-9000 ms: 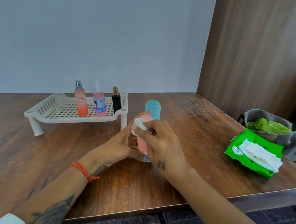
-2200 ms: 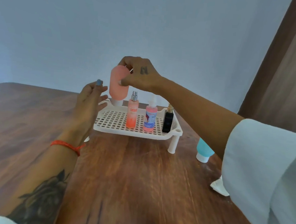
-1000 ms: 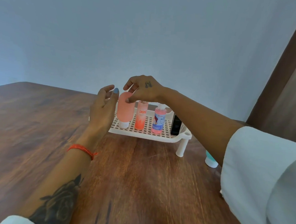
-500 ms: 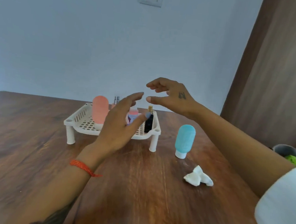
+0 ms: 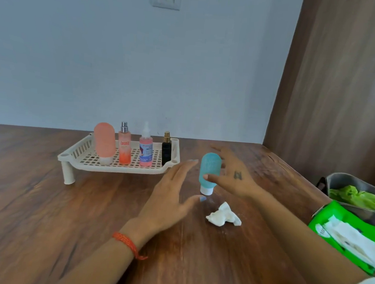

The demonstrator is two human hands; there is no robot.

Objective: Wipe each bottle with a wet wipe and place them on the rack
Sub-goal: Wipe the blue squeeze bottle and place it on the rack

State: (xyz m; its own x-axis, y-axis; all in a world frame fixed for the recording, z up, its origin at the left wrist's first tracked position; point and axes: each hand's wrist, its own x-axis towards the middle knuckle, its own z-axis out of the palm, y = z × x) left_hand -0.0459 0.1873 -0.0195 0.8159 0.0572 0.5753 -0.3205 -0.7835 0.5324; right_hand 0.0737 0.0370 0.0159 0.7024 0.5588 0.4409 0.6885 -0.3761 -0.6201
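A blue squeeze bottle (image 5: 210, 171) stands cap-down on the wooden table (image 5: 44, 209). My right hand (image 5: 235, 176) is spread around it, thumb at its front and fingers behind, without a closed grip. My left hand (image 5: 171, 198) hovers open just left of the bottle, palm toward it. A crumpled used wipe (image 5: 223, 215) lies in front of the bottle. On the white rack (image 5: 78, 161) at the back left stand a pink squeeze bottle (image 5: 104, 141), an orange spray bottle (image 5: 124, 144), a pink spray bottle (image 5: 145, 149) and a small black bottle (image 5: 166, 150).
A green wet-wipe pack (image 5: 348, 238) with wipes pulled out lies at the table's right edge. Behind it sits a grey bag (image 5: 343, 181) holding something green. A wood-panelled wall rises on the right.
My right hand set the pink squeeze bottle on the rack and let go. Both hands then swung right and down to the blue bottle. The view turned right.
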